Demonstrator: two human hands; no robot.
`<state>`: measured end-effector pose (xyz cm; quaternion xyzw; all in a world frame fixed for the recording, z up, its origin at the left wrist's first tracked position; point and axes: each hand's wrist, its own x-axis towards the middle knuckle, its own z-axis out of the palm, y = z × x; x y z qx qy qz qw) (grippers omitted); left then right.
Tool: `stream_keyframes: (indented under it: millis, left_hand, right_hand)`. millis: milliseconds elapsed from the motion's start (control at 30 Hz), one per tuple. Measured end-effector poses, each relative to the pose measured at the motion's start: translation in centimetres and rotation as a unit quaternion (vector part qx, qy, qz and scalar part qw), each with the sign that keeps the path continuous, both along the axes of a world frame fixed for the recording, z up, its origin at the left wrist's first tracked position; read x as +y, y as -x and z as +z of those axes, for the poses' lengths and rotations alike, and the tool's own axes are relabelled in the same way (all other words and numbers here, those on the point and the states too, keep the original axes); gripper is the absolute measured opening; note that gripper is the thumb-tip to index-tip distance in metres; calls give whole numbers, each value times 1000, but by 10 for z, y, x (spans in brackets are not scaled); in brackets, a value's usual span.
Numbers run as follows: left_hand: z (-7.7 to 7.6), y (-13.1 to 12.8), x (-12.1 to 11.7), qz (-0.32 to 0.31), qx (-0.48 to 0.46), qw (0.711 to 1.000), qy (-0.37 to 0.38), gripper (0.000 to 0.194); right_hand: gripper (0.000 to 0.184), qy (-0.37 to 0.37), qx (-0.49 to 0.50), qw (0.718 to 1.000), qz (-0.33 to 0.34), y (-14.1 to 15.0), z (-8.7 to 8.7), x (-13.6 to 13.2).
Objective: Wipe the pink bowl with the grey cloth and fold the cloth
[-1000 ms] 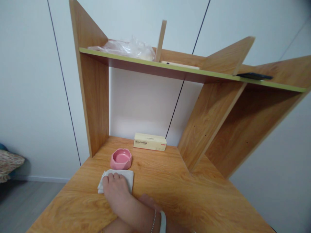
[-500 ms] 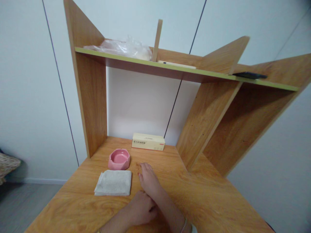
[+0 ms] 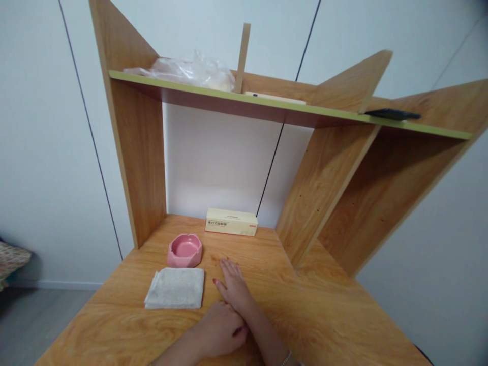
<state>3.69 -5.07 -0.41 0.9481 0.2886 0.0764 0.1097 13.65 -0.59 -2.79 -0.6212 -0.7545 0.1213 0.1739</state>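
Observation:
My right hand (image 3: pixel 235 288) lies on the wooden desk with its fingers stretched out and slightly apart, holding nothing. Just below it, my left hand (image 3: pixel 221 328) is closed into a fist against my right wrist, and a dark hollow shows between its curled fingers. A folded grey-white cloth (image 3: pixel 176 288) lies left of both hands. Behind the cloth, a pink faceted ashtray (image 3: pixel 185 251) stands with its bowl facing up. Further back, a cream-coloured long box (image 3: pixel 231 222) with printed characters rests near the wall. Neither hand touches these objects.
Above the desk (image 3: pixel 328 315) runs a shelf (image 3: pixel 274 108) with upright wooden panels. On it are a clear plastic bag (image 3: pixel 190 72), a flat pale item (image 3: pixel 278 98) and a dark flat object (image 3: pixel 392 114). Patterned fabric (image 3: pixel 13 259) shows at the far left.
The fingers of my right hand have spread and flattened a little on the desk. My left fist stays at the right wrist. The view has shifted slightly.

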Motion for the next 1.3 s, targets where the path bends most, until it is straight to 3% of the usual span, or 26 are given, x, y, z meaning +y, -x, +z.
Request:
stream_keyframes:
  millis: [433, 1300]
  left_hand:
    - [-8, -1, 3, 5, 1, 1000, -8, 23]
    - [-3, 0, 0, 1, -6, 1000, 9, 22]
  right_hand:
    - [52, -24, 18, 1000, -2, -2, -3, 0]
    - [52, -32, 32, 999, -1, -2, -5, -1]
